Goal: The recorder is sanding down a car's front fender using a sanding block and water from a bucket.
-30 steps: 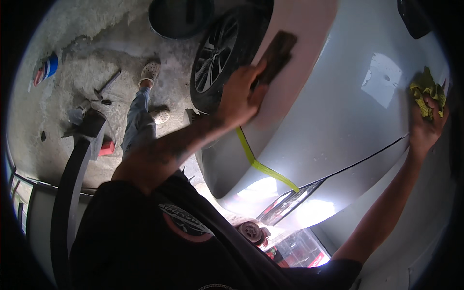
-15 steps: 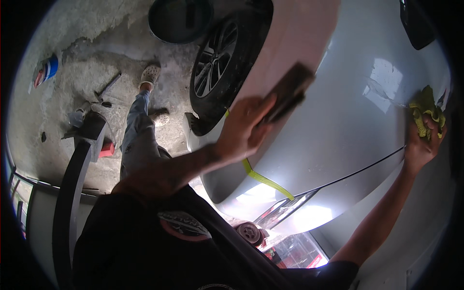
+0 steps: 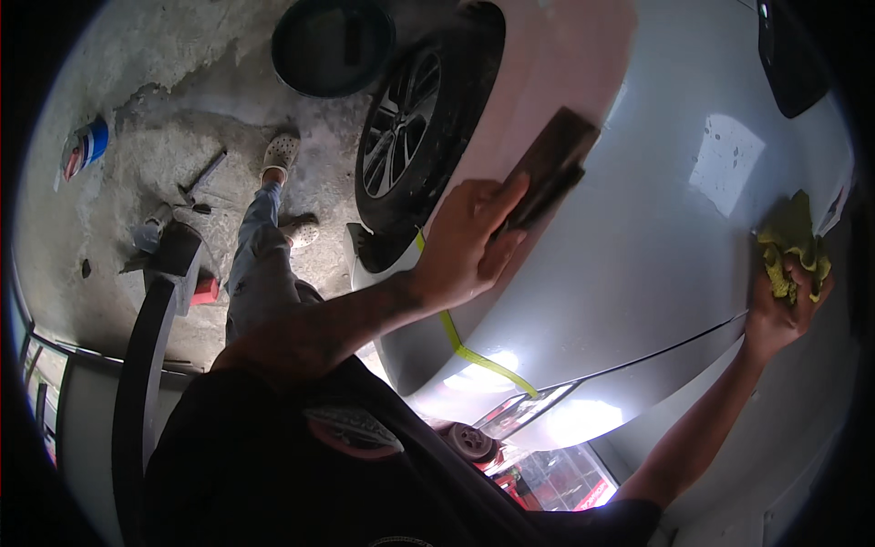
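Note:
My left hand (image 3: pixel 469 246) is closed on a long dark sanding block (image 3: pixel 556 155), which lies against the pinkish primed strip (image 3: pixel 561 50) of a silver car's body, above the wheel arch. My right hand (image 3: pixel 773 314) grips a crumpled yellow-green cloth (image 3: pixel 788 237) against the glossy silver panel (image 3: pixel 665 246) at the right. Yellow masking tape (image 3: pixel 483 360) crosses the bodywork below the left hand.
The car's wheel (image 3: pixel 401 123) is at the upper middle, beside a dark round tub (image 3: pixel 333 50). On the concrete floor (image 3: pixel 146 118) lie a hammer (image 3: pixel 205 173), a blue container (image 3: pixel 91 146) and a red object (image 3: pixel 205 292). A grey post (image 3: pixel 146 365) stands left of my legs (image 3: pixel 260 255).
My left hand and the sanding block have moved right and down along the primed panel over the last second. My right hand and cloth sit slightly lower.

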A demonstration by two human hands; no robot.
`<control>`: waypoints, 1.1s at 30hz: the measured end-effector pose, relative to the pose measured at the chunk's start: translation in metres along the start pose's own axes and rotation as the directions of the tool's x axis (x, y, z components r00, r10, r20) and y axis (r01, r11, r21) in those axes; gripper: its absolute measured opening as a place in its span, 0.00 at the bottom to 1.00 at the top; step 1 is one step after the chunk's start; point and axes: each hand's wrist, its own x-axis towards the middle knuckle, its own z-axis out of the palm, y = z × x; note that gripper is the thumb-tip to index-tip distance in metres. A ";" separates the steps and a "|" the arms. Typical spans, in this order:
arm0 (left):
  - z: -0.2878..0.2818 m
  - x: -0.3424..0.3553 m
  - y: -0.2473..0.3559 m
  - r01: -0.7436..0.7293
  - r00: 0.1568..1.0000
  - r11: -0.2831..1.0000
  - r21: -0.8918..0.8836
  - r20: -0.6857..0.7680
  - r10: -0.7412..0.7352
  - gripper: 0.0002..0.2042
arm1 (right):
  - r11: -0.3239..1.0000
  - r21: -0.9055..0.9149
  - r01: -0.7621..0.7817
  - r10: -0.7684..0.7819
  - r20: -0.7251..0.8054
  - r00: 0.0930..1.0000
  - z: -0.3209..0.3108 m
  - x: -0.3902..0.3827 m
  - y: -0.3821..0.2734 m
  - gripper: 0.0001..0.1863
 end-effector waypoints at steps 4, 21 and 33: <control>0.011 0.055 -0.024 0.063 0.997 0.993 0.102 -0.058 -0.057 0.29 | 0.999 0.034 0.008 -0.008 0.001 1.000 -0.002 0.000 0.002 0.19; 0.015 0.196 -0.096 0.281 0.959 0.959 0.043 -0.057 -0.279 0.27 | 0.996 0.073 -0.044 0.043 0.014 0.999 0.005 0.000 -0.014 0.20; 0.009 0.211 -0.078 0.477 0.871 0.878 0.049 0.111 -0.479 0.28 | 0.987 0.140 -0.080 0.077 0.025 0.997 0.010 -0.012 -0.011 0.29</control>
